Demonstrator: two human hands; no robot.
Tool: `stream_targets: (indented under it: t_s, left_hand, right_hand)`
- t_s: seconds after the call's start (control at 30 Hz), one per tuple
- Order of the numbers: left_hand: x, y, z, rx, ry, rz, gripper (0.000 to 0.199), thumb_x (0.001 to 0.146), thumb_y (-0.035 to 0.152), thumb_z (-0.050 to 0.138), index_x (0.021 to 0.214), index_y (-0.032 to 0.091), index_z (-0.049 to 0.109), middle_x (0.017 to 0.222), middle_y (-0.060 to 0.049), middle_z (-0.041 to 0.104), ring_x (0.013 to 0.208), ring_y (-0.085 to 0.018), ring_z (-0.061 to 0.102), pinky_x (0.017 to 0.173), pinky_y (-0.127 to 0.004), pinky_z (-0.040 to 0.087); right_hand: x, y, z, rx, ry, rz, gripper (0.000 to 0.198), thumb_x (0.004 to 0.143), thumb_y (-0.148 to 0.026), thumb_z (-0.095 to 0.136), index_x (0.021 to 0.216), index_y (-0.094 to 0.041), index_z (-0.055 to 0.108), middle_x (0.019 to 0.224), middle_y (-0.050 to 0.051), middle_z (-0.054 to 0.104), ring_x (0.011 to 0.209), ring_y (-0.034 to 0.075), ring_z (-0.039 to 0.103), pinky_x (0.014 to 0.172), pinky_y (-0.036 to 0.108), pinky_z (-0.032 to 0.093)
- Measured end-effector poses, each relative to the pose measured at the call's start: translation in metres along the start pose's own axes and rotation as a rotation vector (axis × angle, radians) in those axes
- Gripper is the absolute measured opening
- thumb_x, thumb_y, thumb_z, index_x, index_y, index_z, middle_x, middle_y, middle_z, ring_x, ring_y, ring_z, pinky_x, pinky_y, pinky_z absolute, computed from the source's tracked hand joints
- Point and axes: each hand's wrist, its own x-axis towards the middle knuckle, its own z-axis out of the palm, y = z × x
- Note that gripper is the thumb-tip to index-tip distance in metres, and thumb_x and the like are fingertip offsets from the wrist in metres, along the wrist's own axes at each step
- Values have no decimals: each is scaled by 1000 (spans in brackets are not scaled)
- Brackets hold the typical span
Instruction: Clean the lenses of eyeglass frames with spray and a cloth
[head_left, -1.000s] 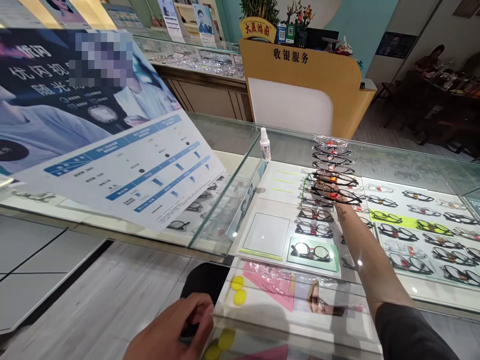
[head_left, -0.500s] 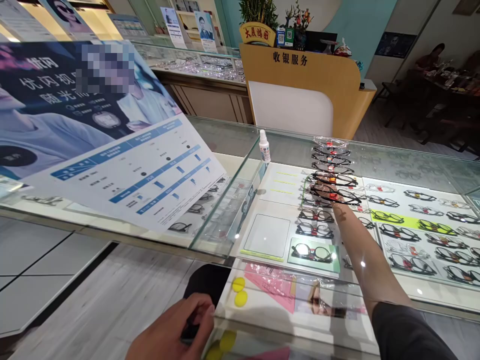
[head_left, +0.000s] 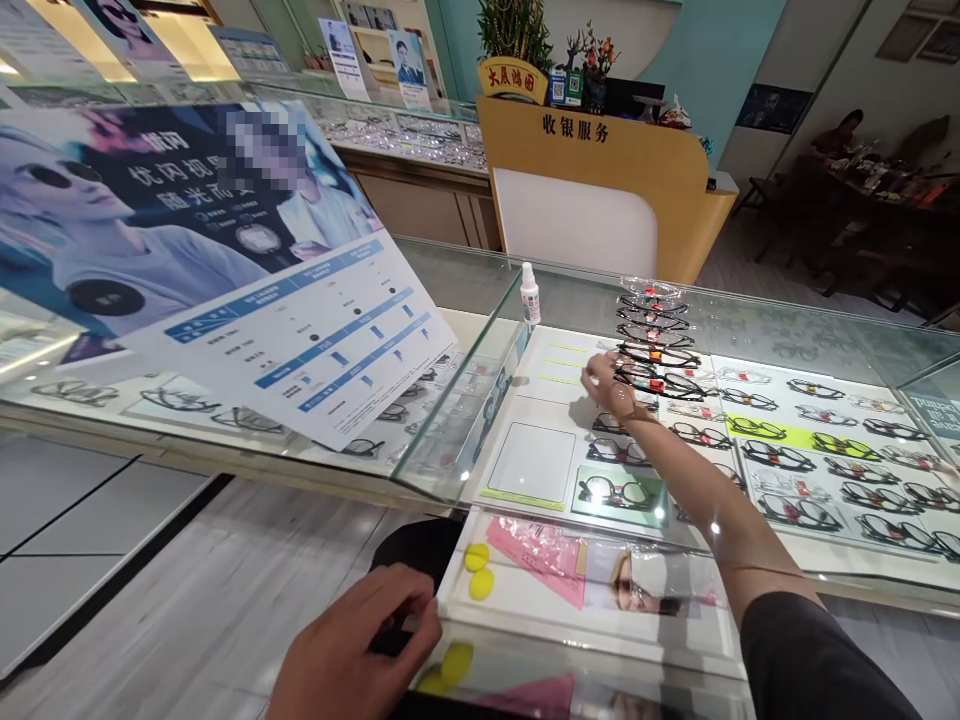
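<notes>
My right hand [head_left: 609, 388] reaches under the glass top of the display case. Its fingers are loosely bent and apart, with nothing visible in them, just left of a column of spectacles [head_left: 619, 452] on the white tray [head_left: 534, 375]. Above, on the glass, several black and clear spectacles with red tags [head_left: 660, 381] stand in a row, hiding part of the hand. Low in view, my left hand [head_left: 360, 635] is curled beside the front edge of the case. Thumb and fingers close around a dark gap; what they hold, if anything, is hidden.
A white spray bottle [head_left: 530, 294] stands on the glass. At left leans a large printed poster board [head_left: 360, 330]. More spectacles [head_left: 776, 455] lie inside the case at right. A lower shelf holds a pink sheet [head_left: 540, 560] and yellow discs [head_left: 480, 583]. Behind is a wooden counter [head_left: 592, 135].
My right hand has moved left, out from behind the row of spectacles. My left hand stays curled, and the view has shifted slightly.
</notes>
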Motion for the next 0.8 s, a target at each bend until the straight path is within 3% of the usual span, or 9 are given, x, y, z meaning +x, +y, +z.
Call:
stream_targets:
  t_s: [0.13, 0.27, 0.43, 0.6, 0.73, 0.8]
  left_hand:
    - [-1, 3, -3, -84, 23, 43, 20, 91, 29, 57, 72, 24, 61, 70, 7, 66, 54, -7, 60, 52, -13, 47]
    - [-9, 5, -6, -152, 34, 45, 17, 89, 27, 58, 74, 25, 64, 72, 7, 70, 53, -7, 61, 50, -13, 46]
    - [-16, 3, -9, -225, -9, 6, 16, 87, 29, 61, 73, 26, 69, 73, 7, 73, 56, -8, 63, 52, -14, 48]
    - [-20, -2, -10, -293, -123, 1, 15, 87, 29, 65, 75, 27, 74, 74, 6, 74, 57, -8, 64, 54, -17, 48]
    - [-23, -6, -10, -305, -174, -29, 17, 87, 34, 67, 74, 26, 75, 75, 4, 74, 61, -10, 64, 58, -20, 48]
    - [-23, -7, -10, -298, -210, -52, 19, 88, 36, 65, 76, 25, 76, 78, 2, 75, 64, -12, 65, 60, -21, 49]
  right_hand:
    - [1, -45, 40, -139, -3, -164, 20, 97, -20, 50, 85, -17, 66, 95, 13, 70, 98, 25, 55, 99, 45, 36]
    - [-43, -84, 77, -193, -199, -387, 19, 98, -23, 54, 82, -18, 61, 88, 7, 70, 80, 18, 54, 77, 32, 37]
    - [-108, -128, 81, -108, -370, -473, 23, 101, -30, 56, 80, -20, 57, 84, 2, 69, 69, 13, 51, 64, 28, 32]
    - [-147, -156, 32, -85, -375, -568, 40, 99, -57, 63, 88, -18, 62, 79, -1, 63, 66, 13, 53, 69, 28, 43]
    - [-134, -144, -56, -95, -241, -537, 40, 101, -56, 60, 91, -19, 69, 87, 6, 70, 81, 19, 60, 77, 32, 45]
    - [-114, -122, -107, -192, -40, -424, 31, 103, -45, 59, 93, -20, 75, 96, 9, 75, 94, 24, 63, 85, 36, 45]
